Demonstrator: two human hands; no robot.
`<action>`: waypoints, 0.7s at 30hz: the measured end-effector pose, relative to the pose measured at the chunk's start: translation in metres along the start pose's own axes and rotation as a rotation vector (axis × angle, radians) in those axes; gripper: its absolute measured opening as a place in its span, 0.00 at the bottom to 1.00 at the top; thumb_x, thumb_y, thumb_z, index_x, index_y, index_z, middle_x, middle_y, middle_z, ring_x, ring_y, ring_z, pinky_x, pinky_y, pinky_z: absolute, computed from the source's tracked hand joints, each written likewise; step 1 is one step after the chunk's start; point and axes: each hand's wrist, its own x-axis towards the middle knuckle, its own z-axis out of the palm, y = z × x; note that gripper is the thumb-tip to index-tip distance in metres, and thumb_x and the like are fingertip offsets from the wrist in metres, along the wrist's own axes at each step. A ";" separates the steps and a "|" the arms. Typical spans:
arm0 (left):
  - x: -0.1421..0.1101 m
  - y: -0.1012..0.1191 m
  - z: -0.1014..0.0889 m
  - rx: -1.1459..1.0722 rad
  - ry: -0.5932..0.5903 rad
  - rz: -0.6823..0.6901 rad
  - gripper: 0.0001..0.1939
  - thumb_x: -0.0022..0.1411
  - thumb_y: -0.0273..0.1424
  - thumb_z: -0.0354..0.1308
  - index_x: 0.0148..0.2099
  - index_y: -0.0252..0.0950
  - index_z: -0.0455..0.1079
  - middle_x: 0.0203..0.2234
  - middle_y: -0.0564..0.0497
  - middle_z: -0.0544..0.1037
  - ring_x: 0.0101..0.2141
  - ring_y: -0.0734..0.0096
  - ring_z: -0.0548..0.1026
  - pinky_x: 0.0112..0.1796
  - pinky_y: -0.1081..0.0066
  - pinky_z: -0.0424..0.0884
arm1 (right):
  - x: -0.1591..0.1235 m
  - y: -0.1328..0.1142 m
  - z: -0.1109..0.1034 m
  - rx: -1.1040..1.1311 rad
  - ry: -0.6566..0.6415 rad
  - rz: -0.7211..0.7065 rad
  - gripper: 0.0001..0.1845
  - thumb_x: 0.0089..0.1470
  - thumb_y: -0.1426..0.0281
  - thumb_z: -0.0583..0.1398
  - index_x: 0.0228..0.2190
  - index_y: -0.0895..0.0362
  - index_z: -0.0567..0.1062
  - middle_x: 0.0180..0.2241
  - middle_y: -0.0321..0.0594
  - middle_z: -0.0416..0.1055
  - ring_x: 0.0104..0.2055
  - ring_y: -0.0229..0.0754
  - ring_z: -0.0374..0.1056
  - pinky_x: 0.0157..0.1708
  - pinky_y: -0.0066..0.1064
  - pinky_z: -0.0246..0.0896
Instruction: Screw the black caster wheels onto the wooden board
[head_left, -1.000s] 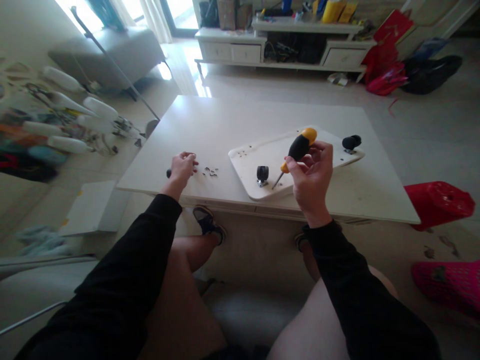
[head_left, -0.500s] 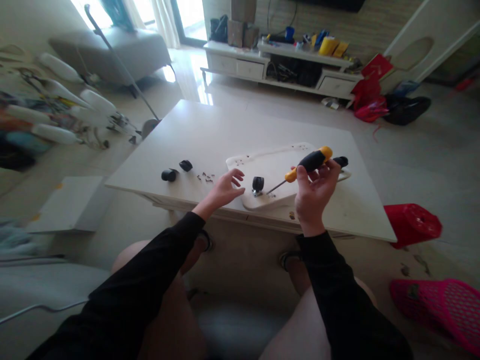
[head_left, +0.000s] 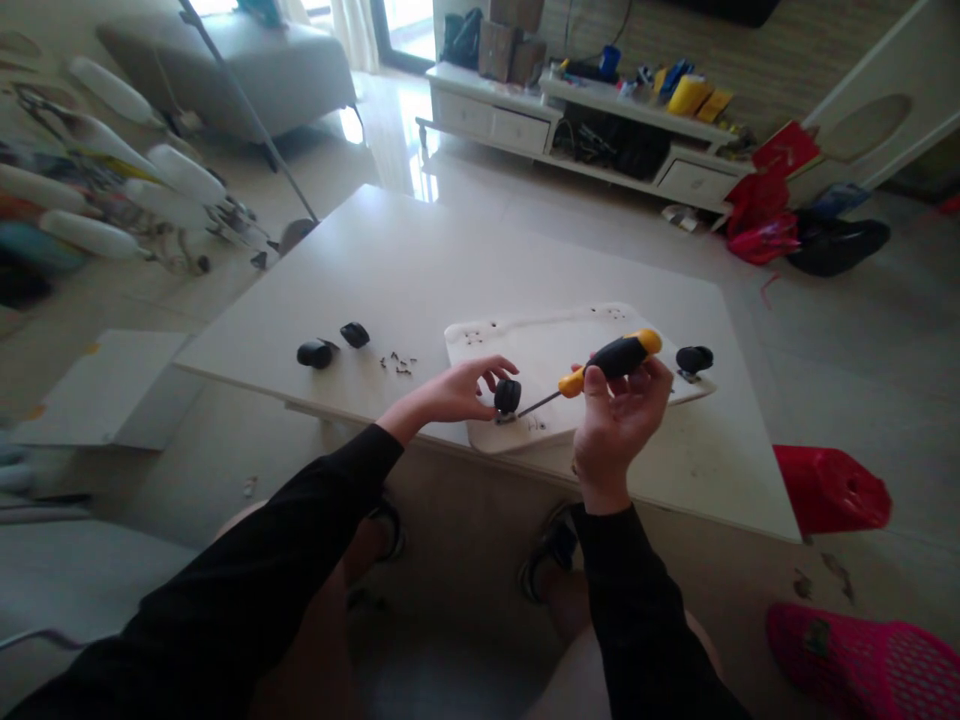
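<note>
A yellow-and-black-handled metal screwdriver (head_left: 621, 357) is clasped in the right hand (head_left: 616, 425), its tip angled down beside the upright black twin-wheeled caster (head_left: 508, 396) on the flat white board (head_left: 536, 355). The caster is framed by the left hand (head_left: 463, 389), fingers parted and curved, though whether it is pinched cannot be told. The board is laid on the white rectangular table (head_left: 375, 265).

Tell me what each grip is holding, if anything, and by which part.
The right grip holds the screwdriver by its handle. The left grip is at the white board's near caster; whether it holds it cannot be told.
</note>
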 end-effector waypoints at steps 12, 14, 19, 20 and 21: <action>0.003 -0.012 0.003 -0.135 0.018 -0.047 0.30 0.53 0.24 0.66 0.60 0.35 0.71 0.44 0.46 0.81 0.38 0.69 0.81 0.39 0.69 0.78 | -0.019 -0.013 0.019 0.043 -0.064 -0.067 0.25 0.57 0.63 0.70 0.52 0.45 0.68 0.45 0.36 0.72 0.43 0.40 0.78 0.45 0.40 0.83; 0.003 -0.011 0.003 -0.133 0.019 -0.036 0.29 0.55 0.25 0.66 0.60 0.35 0.71 0.43 0.46 0.82 0.38 0.69 0.81 0.39 0.69 0.77 | -0.022 -0.017 0.021 0.027 -0.091 -0.103 0.25 0.58 0.62 0.69 0.53 0.45 0.66 0.45 0.37 0.72 0.45 0.41 0.80 0.46 0.41 0.83; 0.005 -0.006 0.005 -0.135 0.030 -0.020 0.25 0.59 0.19 0.57 0.58 0.36 0.72 0.40 0.47 0.85 0.42 0.68 0.82 0.44 0.67 0.76 | -0.027 -0.016 0.026 0.022 -0.166 -0.090 0.26 0.58 0.62 0.69 0.54 0.44 0.66 0.48 0.38 0.73 0.47 0.42 0.80 0.44 0.40 0.83; 0.005 -0.006 0.006 -0.148 0.029 -0.023 0.25 0.59 0.18 0.55 0.58 0.36 0.72 0.41 0.47 0.85 0.43 0.68 0.83 0.45 0.67 0.76 | -0.028 -0.015 0.027 0.012 -0.183 -0.074 0.26 0.58 0.62 0.70 0.54 0.44 0.67 0.48 0.38 0.73 0.47 0.42 0.80 0.43 0.38 0.83; 0.006 -0.005 0.006 -0.161 0.028 -0.025 0.26 0.60 0.17 0.53 0.58 0.36 0.72 0.41 0.47 0.85 0.44 0.68 0.83 0.46 0.67 0.76 | -0.029 -0.013 0.028 -0.004 -0.204 -0.056 0.27 0.58 0.61 0.70 0.54 0.44 0.67 0.49 0.38 0.73 0.47 0.42 0.80 0.43 0.37 0.82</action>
